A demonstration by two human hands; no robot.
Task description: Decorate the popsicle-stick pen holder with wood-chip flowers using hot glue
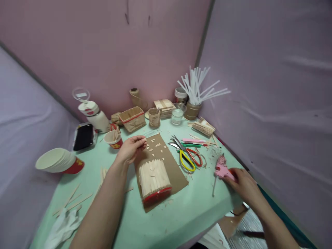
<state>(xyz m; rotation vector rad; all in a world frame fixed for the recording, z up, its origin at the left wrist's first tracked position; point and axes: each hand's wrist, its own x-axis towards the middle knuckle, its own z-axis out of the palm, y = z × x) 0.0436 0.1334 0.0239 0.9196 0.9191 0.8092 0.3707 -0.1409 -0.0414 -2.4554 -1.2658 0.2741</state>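
Observation:
My left hand (131, 148) hovers over the far end of a brown cardboard sheet (176, 173), fingers pinched together on a small pale wood piece. Several little wood cut-outs (155, 147) lie on the cardboard just beyond the fingertips. A paper cup clad in ice-cream sticks (154, 180) lies on its side on the sheet, red rim toward me. My right hand (243, 185) is closed around the handle of a pink glue gun (221, 169) that rests on the green table (181, 211) at the right edge.
Scissors with yellow and red handles (188, 157) lie between the cardboard and the glue gun. A stack of paper cups (58, 160), a black phone (83, 136), a white bottle (94, 116), stick-built boxes, a glass and a jar of white glue sticks (195, 90) line the back. Loose sticks lie at the front left.

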